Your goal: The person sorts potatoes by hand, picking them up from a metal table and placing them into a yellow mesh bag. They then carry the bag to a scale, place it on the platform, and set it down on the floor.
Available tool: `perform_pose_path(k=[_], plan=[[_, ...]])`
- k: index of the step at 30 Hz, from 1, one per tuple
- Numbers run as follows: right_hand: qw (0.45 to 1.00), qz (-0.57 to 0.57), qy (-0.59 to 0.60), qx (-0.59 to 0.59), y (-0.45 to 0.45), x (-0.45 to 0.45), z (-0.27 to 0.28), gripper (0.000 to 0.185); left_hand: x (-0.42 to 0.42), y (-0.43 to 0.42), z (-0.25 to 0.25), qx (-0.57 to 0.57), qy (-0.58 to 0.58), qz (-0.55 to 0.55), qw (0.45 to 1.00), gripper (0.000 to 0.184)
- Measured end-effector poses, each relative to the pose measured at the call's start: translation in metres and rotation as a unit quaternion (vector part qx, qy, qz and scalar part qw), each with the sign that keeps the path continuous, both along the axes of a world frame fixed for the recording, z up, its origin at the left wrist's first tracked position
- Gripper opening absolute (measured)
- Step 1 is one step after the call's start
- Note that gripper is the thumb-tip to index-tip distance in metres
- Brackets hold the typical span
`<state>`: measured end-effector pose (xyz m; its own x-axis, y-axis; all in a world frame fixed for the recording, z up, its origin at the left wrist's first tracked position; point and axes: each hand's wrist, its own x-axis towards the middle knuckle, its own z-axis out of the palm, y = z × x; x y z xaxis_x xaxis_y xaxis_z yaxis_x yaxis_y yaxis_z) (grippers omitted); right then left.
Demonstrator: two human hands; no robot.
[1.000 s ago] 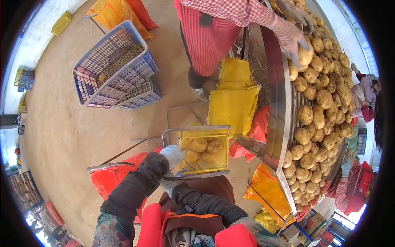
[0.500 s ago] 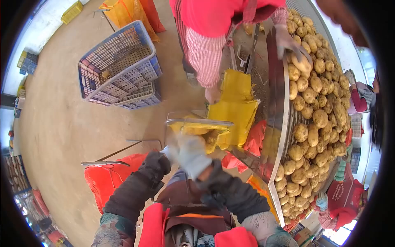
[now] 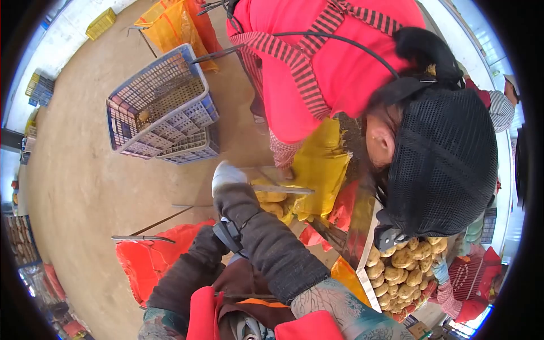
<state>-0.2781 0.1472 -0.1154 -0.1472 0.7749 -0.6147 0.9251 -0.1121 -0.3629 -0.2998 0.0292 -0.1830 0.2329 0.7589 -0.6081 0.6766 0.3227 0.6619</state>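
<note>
My right hand (image 3: pixel 228 174), in a pale glove, reaches forward to the far left corner of the metal frame (image 3: pixel 283 189); its fingers are too indistinct to read. Beneath my right forearm, my left hand is hidden; only its dark sleeve shows. Several potatoes (image 3: pixel 271 196) lie in the yellow bag in the frame, partly covered by my right arm. Just beyond, a co-worker in red (image 3: pixel 345 62) bends over flat yellow bags (image 3: pixel 317 170), one bare hand near them. The co-worker's dark cap hides much of the potato pile (image 3: pixel 403 272).
Blue crates (image 3: pixel 161 105) stand on the floor at upper left. A red bag on a metal stand (image 3: pixel 153 255) is at my left. Orange bags (image 3: pixel 175 28) stand at the top. The sorting table's metal edge (image 3: pixel 365 266) runs along the right. Another co-worker (image 3: pixel 467 277) is at lower right.
My right hand has moved forward and left, across my left arm. My left hand has gone out of sight. The co-worker has leaned farther in, with the head now over the potato table.
</note>
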Motion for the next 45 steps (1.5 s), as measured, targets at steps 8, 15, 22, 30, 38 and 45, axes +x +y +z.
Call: perform_pose_path(k=[8, 15, 22, 30, 38, 45], plan=[[0.748, 0.008, 0.407, 0.524, -0.017, 0.052, 0.056, 0.031, 0.005, -0.038, -0.020, 0.141, -0.175, -0.005, 0.974, 0.044], [0.932, -0.272, 0.016, 0.238, -0.084, 0.182, -0.061, 0.066, 0.028, -0.021, 0.033, 0.004, 0.015, -0.011, 1.000, 0.050], [0.954, -0.257, 0.011, -0.156, -0.059, 0.179, -0.089, 0.094, 0.033, -0.047, 0.032, -0.075, 0.065, -0.134, 0.986, 0.049], [0.978, -0.140, -0.007, -0.152, -0.164, 0.283, -0.246, 0.057, 0.044, -0.047, 0.062, -0.011, 0.009, -0.146, 0.989, 0.046], [0.910, -0.375, 0.051, -0.171, -0.340, 0.280, -0.094, 0.058, 0.066, -0.036, 0.013, 0.042, 0.100, -0.196, 0.975, 0.041], [0.687, -0.707, 0.120, -0.119, -0.434, 0.314, -0.083, 0.042, 0.194, -0.054, 0.033, 0.067, 0.060, -0.424, 0.901, 0.042]])
